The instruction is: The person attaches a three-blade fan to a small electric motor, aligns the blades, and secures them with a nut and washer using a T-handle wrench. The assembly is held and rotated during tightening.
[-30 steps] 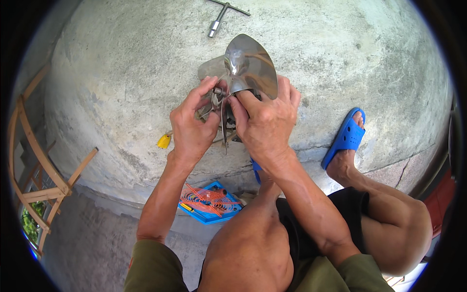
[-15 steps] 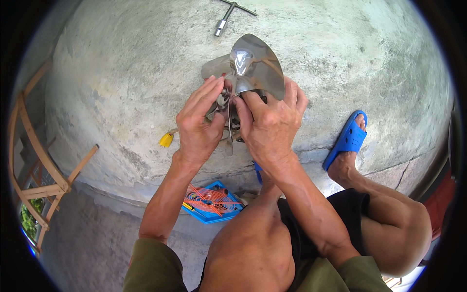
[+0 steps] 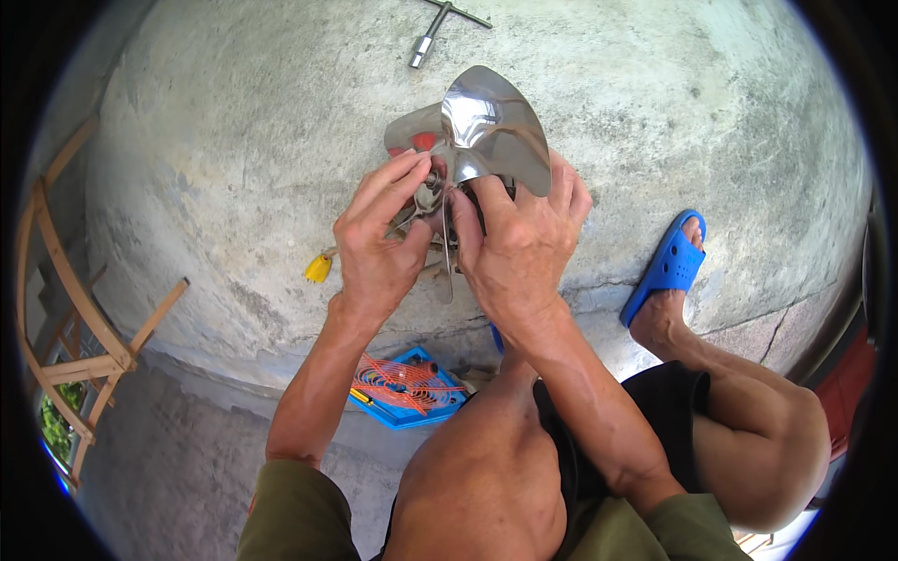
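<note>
Our left hand [image 3: 374,252] and right hand [image 3: 519,248] each in a pinching grip on the shiny metal propeller [image 3: 491,131], held above the concrete floor [image 3: 234,140], T-handle wrench [image 3: 440,23] beyond, blue sandal [image 3: 666,266] at right

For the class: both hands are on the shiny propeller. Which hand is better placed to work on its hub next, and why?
Probably the left hand: its fingertips already sit at the hub of the propeller. The right hand wraps under the blades, apparently steadying them, so it seems less free.
</note>
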The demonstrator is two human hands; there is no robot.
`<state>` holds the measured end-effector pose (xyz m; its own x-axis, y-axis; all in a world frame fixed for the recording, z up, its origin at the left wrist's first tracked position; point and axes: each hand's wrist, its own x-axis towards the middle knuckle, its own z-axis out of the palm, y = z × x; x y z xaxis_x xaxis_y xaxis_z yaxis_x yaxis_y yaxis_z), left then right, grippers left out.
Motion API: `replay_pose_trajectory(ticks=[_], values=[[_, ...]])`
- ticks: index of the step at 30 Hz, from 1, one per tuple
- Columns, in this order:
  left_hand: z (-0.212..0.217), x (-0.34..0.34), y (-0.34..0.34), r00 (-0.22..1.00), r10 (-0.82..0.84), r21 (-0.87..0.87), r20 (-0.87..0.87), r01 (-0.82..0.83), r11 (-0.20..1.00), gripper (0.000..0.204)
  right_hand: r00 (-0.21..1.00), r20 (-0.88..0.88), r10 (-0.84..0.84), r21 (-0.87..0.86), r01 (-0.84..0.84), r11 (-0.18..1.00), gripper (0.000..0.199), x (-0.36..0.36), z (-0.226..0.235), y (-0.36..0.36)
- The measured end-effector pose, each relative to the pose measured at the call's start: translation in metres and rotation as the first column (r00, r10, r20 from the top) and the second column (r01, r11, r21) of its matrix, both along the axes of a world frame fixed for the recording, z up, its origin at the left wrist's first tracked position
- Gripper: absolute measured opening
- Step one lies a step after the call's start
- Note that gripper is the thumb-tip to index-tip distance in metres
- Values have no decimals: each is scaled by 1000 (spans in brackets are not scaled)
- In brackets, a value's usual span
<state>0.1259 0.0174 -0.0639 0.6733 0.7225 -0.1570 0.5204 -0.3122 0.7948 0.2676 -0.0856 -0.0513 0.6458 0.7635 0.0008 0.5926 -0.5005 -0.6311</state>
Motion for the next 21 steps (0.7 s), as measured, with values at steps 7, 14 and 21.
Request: replay_pose_trajectory(ticks=[7, 14, 21], values=[[-2, -2, 4, 997, -63, 90, -37, 66, 994, 57, 998, 49, 40, -2, -40, 999, 13, -1, -6, -2], [-10, -4, 8, 999, -51, 70, 10, 50, 996, 59, 999, 24, 32, 36, -33, 999, 14, -3, -8, 2], [-5, -1, 5, 999, 11, -49, 47, -8, 999, 67, 989, -145, 3, 130, 16, 991, 20, 10, -4, -14]])
